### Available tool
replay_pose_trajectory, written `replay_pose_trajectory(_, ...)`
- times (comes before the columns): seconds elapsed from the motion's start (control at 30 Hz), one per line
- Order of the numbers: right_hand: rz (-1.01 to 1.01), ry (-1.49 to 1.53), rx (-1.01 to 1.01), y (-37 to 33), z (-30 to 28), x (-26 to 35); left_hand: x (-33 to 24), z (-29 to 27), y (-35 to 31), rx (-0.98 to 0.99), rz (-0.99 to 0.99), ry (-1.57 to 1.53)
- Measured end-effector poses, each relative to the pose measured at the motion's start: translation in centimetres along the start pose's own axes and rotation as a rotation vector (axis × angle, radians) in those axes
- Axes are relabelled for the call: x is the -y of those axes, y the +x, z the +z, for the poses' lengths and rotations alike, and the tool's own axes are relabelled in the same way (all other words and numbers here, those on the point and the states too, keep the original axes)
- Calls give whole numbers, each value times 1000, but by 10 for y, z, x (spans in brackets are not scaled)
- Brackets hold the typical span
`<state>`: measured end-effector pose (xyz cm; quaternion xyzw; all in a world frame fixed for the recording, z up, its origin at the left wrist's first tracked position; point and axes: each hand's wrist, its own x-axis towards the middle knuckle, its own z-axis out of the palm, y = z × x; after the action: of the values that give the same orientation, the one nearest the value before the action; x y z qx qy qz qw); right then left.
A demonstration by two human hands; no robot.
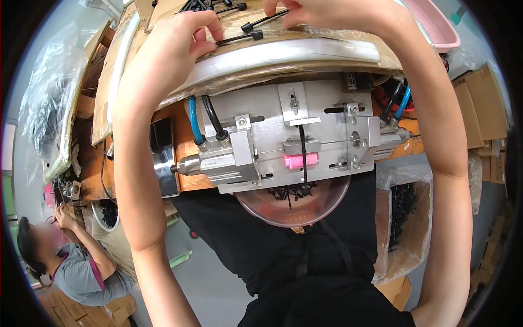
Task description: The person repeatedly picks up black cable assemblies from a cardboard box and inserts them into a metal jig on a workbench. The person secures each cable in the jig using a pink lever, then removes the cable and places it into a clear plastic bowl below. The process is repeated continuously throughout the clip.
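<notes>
Both arms reach forward over a metal fixture (327,131) to a cardboard-covered surface. My left hand (188,41) is closed, its fingertips pinching the left end of a thin black rod (238,38) with a thicker knob-like end. To the right, my right hand (313,15) pinches the far end of a similar black rod (265,20), its knob pointing left. A pile of black rods (204,5) lies just beyond the left hand, cut by the picture's edge. On the fixture, another black rod (303,147) sits upright in the view, crossing a pink block (301,160).
Under the fixture, a translucent reddish bowl (261,214) holds black rods. Blue hose (194,120) and black hose (213,117) run to the left cylinder. At right stands a lined carton (427,218) of black parts. Another person (81,267) works at far left. A pink basin (436,24) stands top right.
</notes>
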<state>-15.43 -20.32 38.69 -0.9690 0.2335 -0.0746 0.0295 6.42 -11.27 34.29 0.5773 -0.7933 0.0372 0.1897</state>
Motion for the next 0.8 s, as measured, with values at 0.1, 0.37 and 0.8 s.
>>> replay_pose_trajectory(0.1,-74,-11,-27,7,3,9,-28,6,8,1,-1,-96)
replay_pose_trajectory(0.37,-73,92,-378,-1,15,-5,-62,24,-23,-369,30,30)
replay_pose_trajectory(0.8,292,1132,-769,-161,51,19,-192,110,-140,-35,-207,6)
